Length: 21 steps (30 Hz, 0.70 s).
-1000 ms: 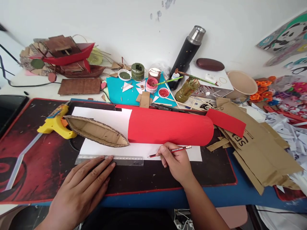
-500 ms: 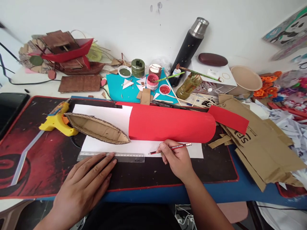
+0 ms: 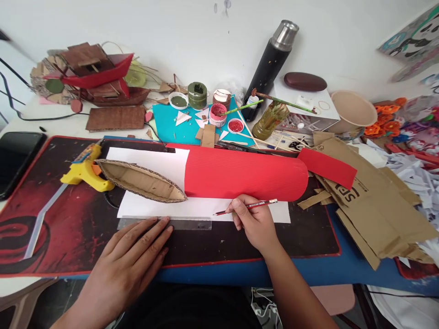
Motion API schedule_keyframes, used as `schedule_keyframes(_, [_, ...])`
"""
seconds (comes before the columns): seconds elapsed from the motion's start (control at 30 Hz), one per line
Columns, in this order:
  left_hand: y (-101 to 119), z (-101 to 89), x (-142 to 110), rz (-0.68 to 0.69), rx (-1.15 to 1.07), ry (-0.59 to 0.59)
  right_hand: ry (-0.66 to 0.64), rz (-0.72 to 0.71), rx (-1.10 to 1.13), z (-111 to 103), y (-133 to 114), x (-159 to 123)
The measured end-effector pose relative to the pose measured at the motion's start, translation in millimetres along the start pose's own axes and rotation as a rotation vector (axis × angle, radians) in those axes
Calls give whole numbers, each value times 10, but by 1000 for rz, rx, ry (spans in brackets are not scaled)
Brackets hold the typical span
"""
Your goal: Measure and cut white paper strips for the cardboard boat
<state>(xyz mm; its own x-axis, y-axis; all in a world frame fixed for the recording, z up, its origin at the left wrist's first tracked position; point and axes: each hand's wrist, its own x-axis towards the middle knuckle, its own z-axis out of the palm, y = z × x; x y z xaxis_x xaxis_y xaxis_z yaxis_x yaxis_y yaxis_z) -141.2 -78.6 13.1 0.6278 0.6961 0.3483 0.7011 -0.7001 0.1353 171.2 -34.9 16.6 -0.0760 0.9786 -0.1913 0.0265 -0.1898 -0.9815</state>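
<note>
My right hand (image 3: 255, 224) grips a red pencil (image 3: 252, 206), its tip pointing left over the lower edge of a white sheet (image 3: 202, 208). My left hand (image 3: 132, 258) lies flat with its fingertips on a clear ruler (image 3: 164, 223) along the sheet's lower edge. A cardboard boat hull (image 3: 140, 181) rests on the sheet's left part. A roll of red corrugated paper (image 3: 245, 173) lies across the sheet, just above my right hand.
A yellow glue gun (image 3: 87, 171) sits left of the hull on the red-and-black mat (image 3: 55, 228). Paint pots (image 3: 216, 114), a black flask (image 3: 270, 64) and a model boat (image 3: 91, 77) stand behind. Brown cardboard pieces (image 3: 370, 205) pile up at right. A phone (image 3: 17, 155) lies far left.
The view has shifted slightly; my left hand and the ruler have slid a little right along the sheet's edge. My right hand keeps the pencil at about the same place.
</note>
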Motion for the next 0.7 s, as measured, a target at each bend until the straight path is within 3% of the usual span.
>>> schedule_keyframes(0.27, [423,139,223,-10,-142,-57,56,19,71,4,-4,-5])
schedule_keyframes(0.43, [621,268,327,70,-124,-67,84,29,73,8,-20,-4])
schedule_keyframes(0.57, [686,301,320,181,-132,-104,73,33,80,5,-35,3])
schedule_keyframes(0.7, [658,221,283,206,-164,-168,71,35,73,-3,-32,2])
